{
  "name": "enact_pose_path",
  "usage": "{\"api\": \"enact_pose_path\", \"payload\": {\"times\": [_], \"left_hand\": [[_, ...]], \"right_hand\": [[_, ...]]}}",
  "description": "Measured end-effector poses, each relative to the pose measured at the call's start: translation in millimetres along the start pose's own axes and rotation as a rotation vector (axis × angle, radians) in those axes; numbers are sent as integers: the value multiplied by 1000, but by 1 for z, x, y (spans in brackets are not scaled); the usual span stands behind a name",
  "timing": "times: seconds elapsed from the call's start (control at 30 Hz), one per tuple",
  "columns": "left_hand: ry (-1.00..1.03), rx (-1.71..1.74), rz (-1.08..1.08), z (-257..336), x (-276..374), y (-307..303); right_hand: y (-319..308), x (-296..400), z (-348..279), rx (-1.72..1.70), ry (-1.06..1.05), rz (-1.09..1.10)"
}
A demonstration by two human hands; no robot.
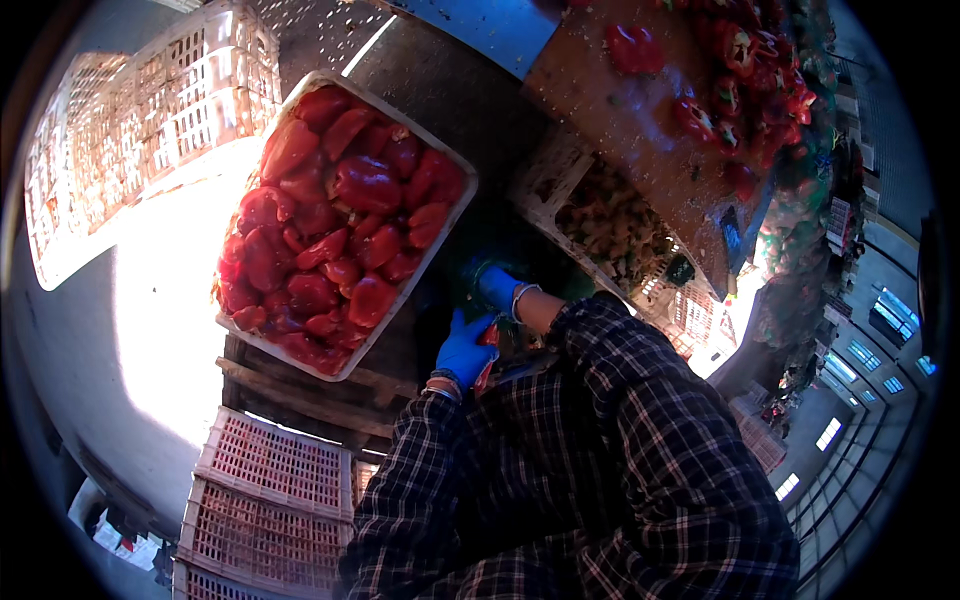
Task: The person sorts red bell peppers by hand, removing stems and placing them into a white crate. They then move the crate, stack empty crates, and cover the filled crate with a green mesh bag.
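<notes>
My left hand point(466, 351), in a blue glove, holds a red pepper piece point(487, 339) in front of my body. Beyond it and to the right, my right hand point(498, 288), also blue-gloved, reaches down over a dark green surface; its fingers are hard to make out, and I cannot tell whether it holds anything. To the left of both hands stands a plastic crate point(459, 202) filled with halved red peppers point(367, 184).
At the upper right a brown board point(600, 112) carries red peppers and cut pieces point(739, 97). Below its edge is a crate point(540, 202) of pepper scraps point(615, 217). Stacked crates stand at the upper left point(165, 105) and lower left point(270, 502), near wooden slats point(315, 397).
</notes>
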State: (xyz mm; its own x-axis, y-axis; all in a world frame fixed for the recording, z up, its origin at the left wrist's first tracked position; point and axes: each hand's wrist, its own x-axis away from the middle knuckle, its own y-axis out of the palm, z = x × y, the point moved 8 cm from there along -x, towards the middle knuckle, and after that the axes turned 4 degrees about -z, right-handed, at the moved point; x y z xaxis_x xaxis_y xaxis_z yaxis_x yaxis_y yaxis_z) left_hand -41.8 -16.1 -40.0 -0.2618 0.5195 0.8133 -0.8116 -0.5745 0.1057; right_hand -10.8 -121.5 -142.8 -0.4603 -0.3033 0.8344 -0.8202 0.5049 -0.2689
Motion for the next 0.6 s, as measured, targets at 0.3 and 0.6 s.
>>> {"api": "enact_pose_path", "payload": {"times": [0.3, 0.6], "left_hand": [[191, 718, 230, -6, 23, 25], [141, 979, -54, 86, 176, 68]], "right_hand": [[-6, 116, -43, -527, -148, 373], [-56, 212, 42, -295, 18, 588]]}}
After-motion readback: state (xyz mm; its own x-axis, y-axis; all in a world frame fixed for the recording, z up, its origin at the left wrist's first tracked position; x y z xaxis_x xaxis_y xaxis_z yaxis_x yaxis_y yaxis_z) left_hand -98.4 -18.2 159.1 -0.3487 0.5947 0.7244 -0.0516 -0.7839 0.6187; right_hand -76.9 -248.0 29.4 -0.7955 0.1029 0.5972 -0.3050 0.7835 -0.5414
